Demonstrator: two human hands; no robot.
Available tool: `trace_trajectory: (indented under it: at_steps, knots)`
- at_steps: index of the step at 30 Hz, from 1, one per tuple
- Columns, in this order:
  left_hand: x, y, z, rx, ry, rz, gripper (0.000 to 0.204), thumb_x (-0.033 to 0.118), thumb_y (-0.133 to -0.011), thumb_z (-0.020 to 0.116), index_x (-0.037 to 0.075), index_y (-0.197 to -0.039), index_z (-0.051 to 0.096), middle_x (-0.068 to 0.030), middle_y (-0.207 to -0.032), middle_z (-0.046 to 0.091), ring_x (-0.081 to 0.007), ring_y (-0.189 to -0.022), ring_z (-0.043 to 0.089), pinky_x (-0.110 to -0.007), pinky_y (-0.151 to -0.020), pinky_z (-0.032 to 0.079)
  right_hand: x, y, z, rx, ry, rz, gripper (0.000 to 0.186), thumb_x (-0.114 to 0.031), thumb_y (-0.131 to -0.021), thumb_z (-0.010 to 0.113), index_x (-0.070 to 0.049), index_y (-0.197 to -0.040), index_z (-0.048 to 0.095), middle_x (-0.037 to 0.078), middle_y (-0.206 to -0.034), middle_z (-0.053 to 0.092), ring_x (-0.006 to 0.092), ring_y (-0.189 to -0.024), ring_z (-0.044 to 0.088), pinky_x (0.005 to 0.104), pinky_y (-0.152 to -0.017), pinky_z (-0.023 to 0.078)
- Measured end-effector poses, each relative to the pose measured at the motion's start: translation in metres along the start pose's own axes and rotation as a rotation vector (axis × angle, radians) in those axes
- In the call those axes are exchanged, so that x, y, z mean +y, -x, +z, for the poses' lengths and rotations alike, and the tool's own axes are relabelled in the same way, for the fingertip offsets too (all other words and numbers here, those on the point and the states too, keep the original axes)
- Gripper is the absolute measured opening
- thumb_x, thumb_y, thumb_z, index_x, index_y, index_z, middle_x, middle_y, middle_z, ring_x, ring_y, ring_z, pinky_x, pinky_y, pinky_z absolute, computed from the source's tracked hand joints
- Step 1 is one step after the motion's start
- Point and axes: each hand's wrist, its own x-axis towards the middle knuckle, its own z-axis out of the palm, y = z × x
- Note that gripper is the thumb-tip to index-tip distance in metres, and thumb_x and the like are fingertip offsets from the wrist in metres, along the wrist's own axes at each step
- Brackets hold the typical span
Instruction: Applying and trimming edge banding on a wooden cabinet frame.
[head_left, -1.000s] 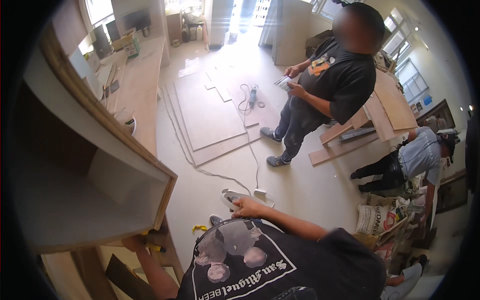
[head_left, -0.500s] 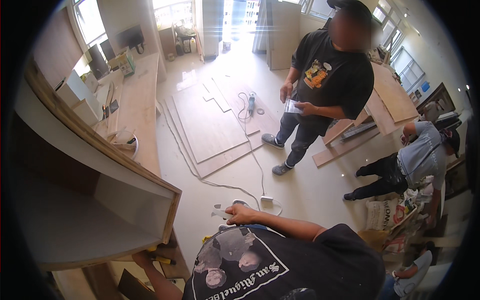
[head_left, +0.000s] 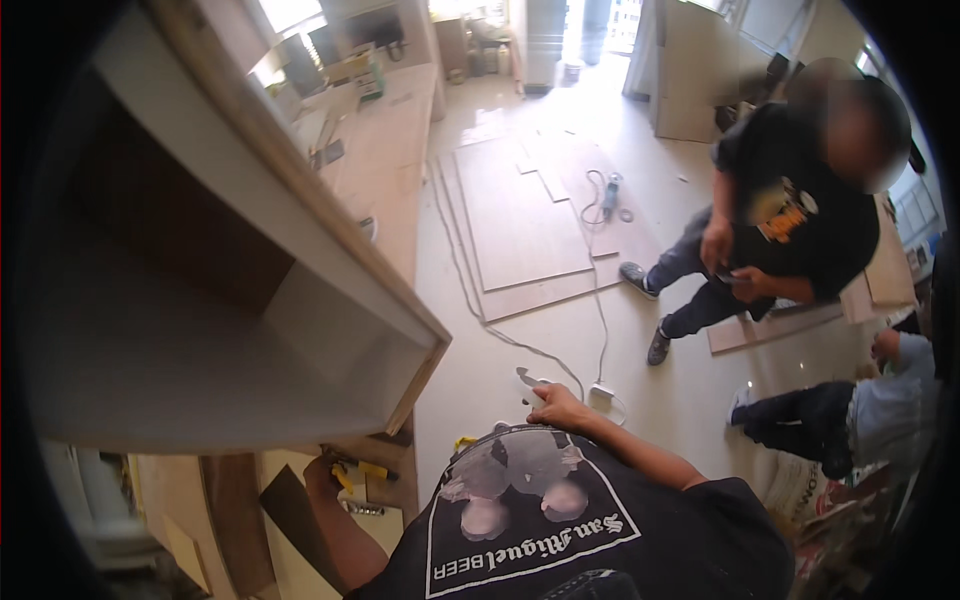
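My right hand (head_left: 563, 408) is out in front of my black shirt, its fingers pinched on a small pale flat piece (head_left: 528, 379) with a notched end. I cannot make out its exact kind. My left hand (head_left: 322, 474) is low under the corner of a curved wooden cabinet (head_left: 330, 390), and its fingers are mostly hidden. Right beside it is a yellow-and-black handled tool (head_left: 372, 470); whether the hand grips it does not show. A small metal piece (head_left: 368, 509) lies close to my left forearm.
A co-worker in a black shirt (head_left: 800, 215) stands at the right, looking down at their hands; another person (head_left: 890, 410) bends farther right. Wood panels (head_left: 525, 235) and a corded power tool (head_left: 610, 200) lie on the floor. A cable runs to a white socket block (head_left: 601, 391). A long counter (head_left: 390, 150) stands at left.
The whole view has swung left, so the room sits farther right. My right hand still holds the pale piece. The co-worker in black has brought both hands lower and closer together.
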Motion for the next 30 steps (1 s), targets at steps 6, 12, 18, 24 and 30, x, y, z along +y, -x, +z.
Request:
trace_trajectory:
  at_steps: [6, 12, 18, 24, 30]
  knots:
    - [-0.057, -0.003, -0.055, 0.208, -0.473, 0.115, 0.021, 0.011, -0.089, 0.064, -0.004, -0.104, 0.069, -0.0151, -0.091, 0.070, -0.0305, -0.076, 0.069, -0.040, -0.070, 0.055, -0.004, -0.019, 0.020, -0.133, 0.031, -0.028, 0.031, -0.013, -0.082, 0.080, 0.002, -0.108, 0.070, 0.005, -0.086, 0.070, 0.0138, -0.081, 0.063, 0.0305, -0.077, 0.050]
    - [-0.071, 0.006, -0.042, 0.260, -0.439, 0.298, 0.032, 0.015, -0.088, 0.062, -0.011, -0.104, 0.070, -0.0209, -0.094, 0.071, -0.0269, -0.085, 0.068, -0.039, -0.077, 0.051, -0.013, -0.037, 0.028, -0.173, 0.014, 0.025, 0.028, -0.016, -0.087, 0.077, 0.002, -0.108, 0.071, 0.004, -0.083, 0.069, 0.0131, -0.077, 0.061, 0.0311, -0.073, 0.049]
    - [-0.101, 0.020, -0.058, 0.578, -0.923, 0.386, 0.035, 0.025, -0.081, 0.067, -0.007, -0.094, 0.073, -0.0204, -0.083, 0.073, -0.0314, -0.077, 0.070, -0.047, -0.073, 0.052, -0.029, -0.047, 0.052, -0.248, 0.264, -0.095, 0.030, -0.024, -0.083, 0.078, 0.001, -0.099, 0.070, 0.005, -0.078, 0.066, 0.0136, -0.073, 0.059, 0.0331, -0.067, 0.048]
    - [-0.097, 0.031, 0.006, 0.599, -0.818, 0.492, 0.031, 0.020, -0.080, 0.066, -0.004, -0.100, 0.069, -0.0289, -0.099, 0.070, -0.0463, -0.099, 0.068, -0.052, -0.088, 0.053, 0.009, -0.061, 0.026, -0.226, 0.310, -0.119, 0.038, -0.019, -0.076, 0.084, 0.001, -0.106, 0.072, 0.009, -0.086, 0.074, 0.0156, -0.079, 0.068, 0.0318, -0.072, 0.054]
    - [-0.104, 0.052, 0.005, 0.674, -0.731, 0.450, 0.038, 0.019, -0.079, 0.068, -0.002, -0.111, 0.066, -0.0279, -0.105, 0.070, -0.0443, -0.103, 0.067, -0.051, -0.090, 0.054, -0.007, -0.067, 0.040, -0.330, 0.243, -0.101, 0.029, -0.006, -0.081, 0.080, 0.005, -0.106, 0.072, 0.009, -0.092, 0.075, 0.0139, -0.081, 0.067, 0.0292, -0.075, 0.054]
